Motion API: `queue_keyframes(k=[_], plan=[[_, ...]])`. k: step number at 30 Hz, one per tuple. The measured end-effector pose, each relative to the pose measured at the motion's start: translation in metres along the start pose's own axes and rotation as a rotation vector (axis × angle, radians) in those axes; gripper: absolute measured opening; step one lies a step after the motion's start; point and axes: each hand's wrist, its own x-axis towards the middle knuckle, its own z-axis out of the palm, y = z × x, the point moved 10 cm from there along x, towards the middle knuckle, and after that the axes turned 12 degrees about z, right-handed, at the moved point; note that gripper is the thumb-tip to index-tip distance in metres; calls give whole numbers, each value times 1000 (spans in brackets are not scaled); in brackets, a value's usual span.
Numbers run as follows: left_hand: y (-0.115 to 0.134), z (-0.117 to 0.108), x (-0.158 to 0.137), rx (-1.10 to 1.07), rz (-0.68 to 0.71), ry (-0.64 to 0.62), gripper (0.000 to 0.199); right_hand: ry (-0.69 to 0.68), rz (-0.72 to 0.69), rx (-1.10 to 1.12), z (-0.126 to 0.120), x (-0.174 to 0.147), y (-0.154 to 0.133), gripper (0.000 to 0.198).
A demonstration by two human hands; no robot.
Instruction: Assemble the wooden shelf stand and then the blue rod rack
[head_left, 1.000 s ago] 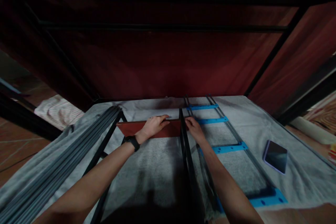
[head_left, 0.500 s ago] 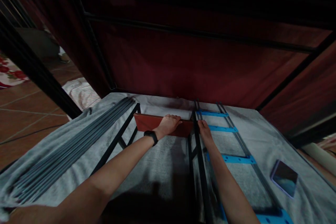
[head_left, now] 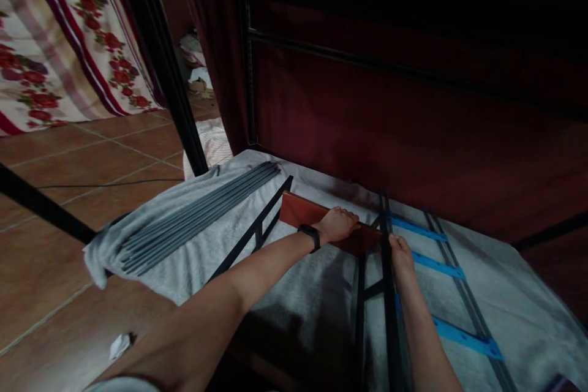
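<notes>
Apparently a home, judging by the floral cloth [head_left: 89, 27], tiled floor [head_left: 98, 159] and grey blanket [head_left: 528, 312] (slightly rumpled).

Bare left hand [head_left: 340, 223] curls palm-down, its forearm [head_left: 275, 269] slanting across; bare right hand [head_left: 401, 253] bends its fingers, arm [head_left: 425, 327] outstretched!

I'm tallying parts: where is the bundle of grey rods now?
In the head view, the grey rods lie left of centre on the pale cloth, just left of the black frame.
</notes>
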Motion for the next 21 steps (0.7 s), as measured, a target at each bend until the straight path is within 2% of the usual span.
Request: queue_keyframes(k=[21], plan=[[-7,2,8,-41,36,-20,27,87,-11,6,1,11,7,44]])
